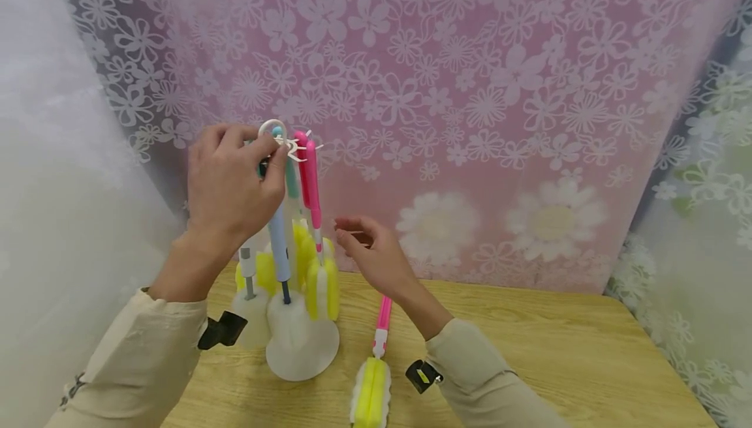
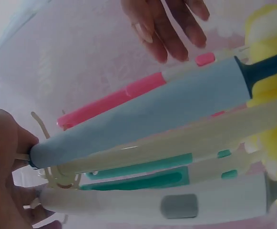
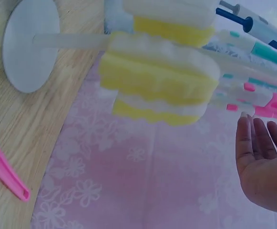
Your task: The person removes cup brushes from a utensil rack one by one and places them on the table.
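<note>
Backing wooden table [image 1: 529,343], floral curtain [image 1: 470,89]

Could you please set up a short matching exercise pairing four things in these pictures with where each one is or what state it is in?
Things:
1. left hand
2. right hand
3. pink brush
4. white stand

Places or states:
A. lying flat on the wooden table
B. open, holding nothing
C. upright, with brushes hanging from it
D. pinching the top of a blue-handled brush

Pairs: 1-D, 2-B, 3-A, 4-C
</note>
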The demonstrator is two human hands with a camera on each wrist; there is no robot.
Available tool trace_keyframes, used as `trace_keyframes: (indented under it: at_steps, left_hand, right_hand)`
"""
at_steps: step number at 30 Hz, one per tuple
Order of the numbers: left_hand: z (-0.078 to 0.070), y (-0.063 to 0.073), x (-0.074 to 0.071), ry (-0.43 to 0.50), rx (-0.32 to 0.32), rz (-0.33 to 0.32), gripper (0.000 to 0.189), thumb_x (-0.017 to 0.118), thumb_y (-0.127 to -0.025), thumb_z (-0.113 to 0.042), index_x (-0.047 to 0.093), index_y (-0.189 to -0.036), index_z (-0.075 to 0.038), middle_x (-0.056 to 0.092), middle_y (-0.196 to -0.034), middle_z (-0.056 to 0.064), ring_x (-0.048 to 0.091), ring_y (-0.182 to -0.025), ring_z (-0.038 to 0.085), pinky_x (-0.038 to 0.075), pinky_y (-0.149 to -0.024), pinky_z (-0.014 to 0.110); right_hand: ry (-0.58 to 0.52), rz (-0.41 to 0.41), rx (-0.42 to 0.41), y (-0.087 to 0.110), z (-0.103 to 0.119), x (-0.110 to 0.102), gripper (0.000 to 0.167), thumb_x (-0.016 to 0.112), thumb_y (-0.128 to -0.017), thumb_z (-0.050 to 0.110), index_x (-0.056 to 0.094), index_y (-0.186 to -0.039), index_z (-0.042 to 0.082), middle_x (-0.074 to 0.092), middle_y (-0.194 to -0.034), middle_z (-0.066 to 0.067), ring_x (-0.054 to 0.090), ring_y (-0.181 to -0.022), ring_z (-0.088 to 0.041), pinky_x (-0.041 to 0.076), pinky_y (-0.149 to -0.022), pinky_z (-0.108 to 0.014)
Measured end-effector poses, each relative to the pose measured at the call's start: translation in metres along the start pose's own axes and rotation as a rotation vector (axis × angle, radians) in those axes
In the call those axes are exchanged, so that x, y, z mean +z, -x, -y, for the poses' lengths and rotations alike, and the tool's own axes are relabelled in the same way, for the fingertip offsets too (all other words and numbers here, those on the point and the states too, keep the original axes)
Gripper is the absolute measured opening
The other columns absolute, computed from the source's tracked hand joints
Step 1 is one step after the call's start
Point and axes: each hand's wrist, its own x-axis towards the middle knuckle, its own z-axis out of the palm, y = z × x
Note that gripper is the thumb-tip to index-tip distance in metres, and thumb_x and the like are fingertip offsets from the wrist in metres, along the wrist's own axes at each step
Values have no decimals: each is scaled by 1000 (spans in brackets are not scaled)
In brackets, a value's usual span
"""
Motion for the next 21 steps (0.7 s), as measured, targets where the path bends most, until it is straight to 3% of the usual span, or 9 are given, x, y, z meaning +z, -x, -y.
trace_keyframes:
  at_steps: [6, 9, 15, 21]
  left_hand:
    - [-6, 0, -10, -40, 6, 81, 31, 49, -97, -24, 71, -100, -3, 63, -102, 16, 50, -103, 38, 39, -89, 55]
    - [-7, 0, -11, -21, -12, 77, 35, 46, -97, -26, 71, -96, -3, 64, -100, 16, 54, -98, 38, 44, -83, 55]
    - [-9, 0, -1, 32, -72, -29, 48, 53, -90, -52, 71, -83, -8, 65, -93, 12, 59, -78, 33, 48, -62, 50]
    - [-7, 1, 3, 32, -59, -88, 40, 58, -87, -43, 73, -91, -6, 66, -92, 12, 60, -75, 34, 49, -61, 51]
  right_hand:
    - [47, -14, -21, -2, 20, 6, 35, 57, -96, 23, 59, -127, 7, 62, -122, -5, 59, -106, -20, 47, -92, -35]
    - [58, -23, -47, -8, 19, 9, 37, 60, -94, 27, 61, -127, 10, 64, -117, 0, 60, -103, -16, 48, -91, -32]
    - [83, -53, -68, -16, 24, 17, 37, 64, -92, 29, 63, -122, 9, 66, -108, 1, 62, -96, -14, 50, -87, -28]
    - [66, -102, -59, -22, 25, 24, 31, 68, -89, 25, 66, -115, 9, 67, -99, 1, 62, -88, -14, 51, -83, -26]
